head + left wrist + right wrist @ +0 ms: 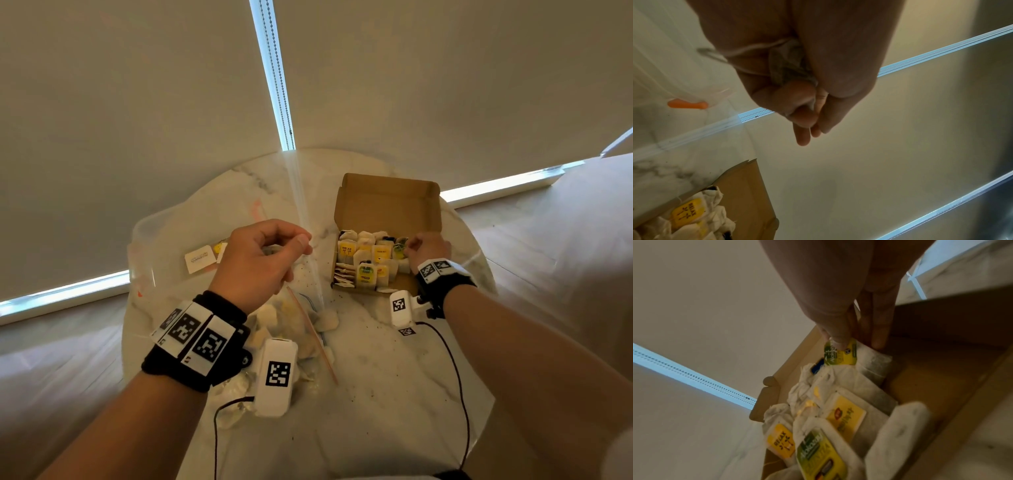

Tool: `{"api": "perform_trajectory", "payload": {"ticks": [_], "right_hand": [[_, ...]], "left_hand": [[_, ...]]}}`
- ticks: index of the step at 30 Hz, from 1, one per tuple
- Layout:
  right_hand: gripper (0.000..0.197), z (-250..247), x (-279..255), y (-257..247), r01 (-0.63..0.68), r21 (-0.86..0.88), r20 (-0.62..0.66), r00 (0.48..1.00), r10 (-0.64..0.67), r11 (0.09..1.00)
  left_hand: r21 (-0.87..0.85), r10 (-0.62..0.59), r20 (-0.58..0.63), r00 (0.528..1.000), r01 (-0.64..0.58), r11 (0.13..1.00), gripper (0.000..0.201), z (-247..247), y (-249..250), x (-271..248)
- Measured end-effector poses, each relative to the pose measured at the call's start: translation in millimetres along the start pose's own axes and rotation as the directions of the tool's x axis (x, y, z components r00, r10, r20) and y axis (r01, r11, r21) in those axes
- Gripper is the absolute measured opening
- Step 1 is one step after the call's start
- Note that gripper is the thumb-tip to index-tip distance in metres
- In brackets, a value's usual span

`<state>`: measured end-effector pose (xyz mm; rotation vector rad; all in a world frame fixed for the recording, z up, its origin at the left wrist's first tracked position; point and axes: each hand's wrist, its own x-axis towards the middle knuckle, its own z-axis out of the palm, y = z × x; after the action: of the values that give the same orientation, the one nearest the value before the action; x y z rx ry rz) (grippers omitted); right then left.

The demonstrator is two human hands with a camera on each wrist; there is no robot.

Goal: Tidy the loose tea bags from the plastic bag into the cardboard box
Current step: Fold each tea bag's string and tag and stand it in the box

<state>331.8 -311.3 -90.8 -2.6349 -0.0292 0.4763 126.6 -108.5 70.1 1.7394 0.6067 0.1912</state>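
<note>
While the left hand point(263, 260) clutches a tea bag point(789, 65), the right hand point(428, 247) — knuckles up — pinches a tag point(840, 353) in the cardboard box point(387, 202).

Cardboard box point(388, 202): brown, lid open and upright, on the marble table, partly filled with rows of white tea bags point(364, 260) bearing yellow and green tags. Plastic bag point(164, 260): clear, lying open left of the box, loose tea bags point(291, 325) inside.

A round white marble desk point(376, 359) with a glossy, veined surface; a matt brown cardboard box point(388, 202); soft white paper tea bags point(363, 255); a clear, shiny plastic bag point(164, 240).
</note>
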Motion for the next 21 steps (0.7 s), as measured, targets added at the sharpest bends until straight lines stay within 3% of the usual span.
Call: {"api": "perform_trajectory", "payload": {"ticks": [7,14,21], "right_hand": [[0.015,11.3,2.7,-1.2,-0.087,0.077,-0.086,0.992,0.093,0.993],[0.027,10.5,0.7,-6.2,-0.239,0.066,-0.038,0.970,0.242,0.969],[0.020,11.1,1.2,-3.0,-0.233,0.021,-0.012,0.972,0.233,0.972]], "left_hand": [[-0.016,-0.014,0.004,1.000,0.015,1.000,0.008,-0.4,-6.6,5.4],[-0.040,-0.014,0.002,1.000,0.014,0.999,0.009,-1.2,-10.6,9.0],[-0.115,-0.029,0.006,1.000,0.030,0.993,0.017,-5.6,-11.1,6.4]]}}
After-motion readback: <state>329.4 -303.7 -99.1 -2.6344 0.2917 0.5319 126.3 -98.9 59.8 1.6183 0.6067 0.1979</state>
